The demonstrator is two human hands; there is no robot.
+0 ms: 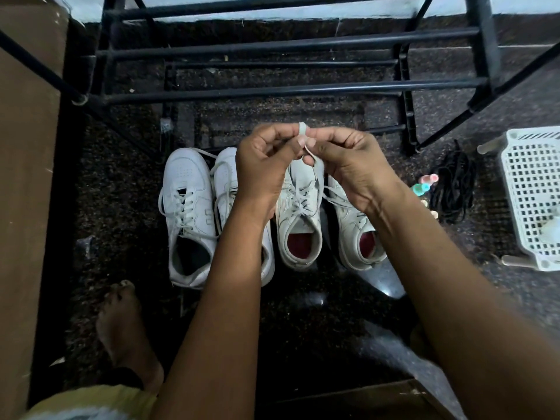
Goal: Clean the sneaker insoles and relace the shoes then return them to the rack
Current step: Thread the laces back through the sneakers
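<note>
Four white sneakers in a row on dark floor, before the black rack. Left hand and right hand meet above the third shoe, both pinching a white lace that runs down toward it. Black laces and a white basket lie to the right. Shoe markings too dim to read.

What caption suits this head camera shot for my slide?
Left hand and right hand pinch a white lace above two pairs of pale sneakers, in front of the black rack.
</note>
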